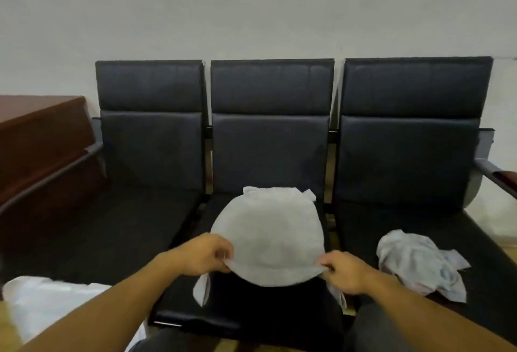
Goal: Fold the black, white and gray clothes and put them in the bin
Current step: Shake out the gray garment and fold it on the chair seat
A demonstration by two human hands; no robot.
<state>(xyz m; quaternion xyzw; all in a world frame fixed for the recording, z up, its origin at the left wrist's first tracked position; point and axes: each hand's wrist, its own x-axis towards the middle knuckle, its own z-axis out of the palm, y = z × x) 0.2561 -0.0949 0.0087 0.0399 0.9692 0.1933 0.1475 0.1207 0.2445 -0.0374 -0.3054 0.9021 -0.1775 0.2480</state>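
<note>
gray garment (268, 237): light, limp, drapes | hold: near edge corners | left hand (207, 253), right hand (342, 272): both pinching edge

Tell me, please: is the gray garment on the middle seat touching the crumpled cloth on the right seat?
Apart. The head view shows bare black seat between the gray garment and the crumpled cloth.

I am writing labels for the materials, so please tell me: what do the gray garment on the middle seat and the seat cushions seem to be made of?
The gray garment looks like soft matte knit cloth, probably cotton: it drapes limply where both hands pinch its near edge. The seat cushions look like black leather or a synthetic imitation: smooth, with a dull sheen and stitched panel seams. The picture cannot settle which.
</note>
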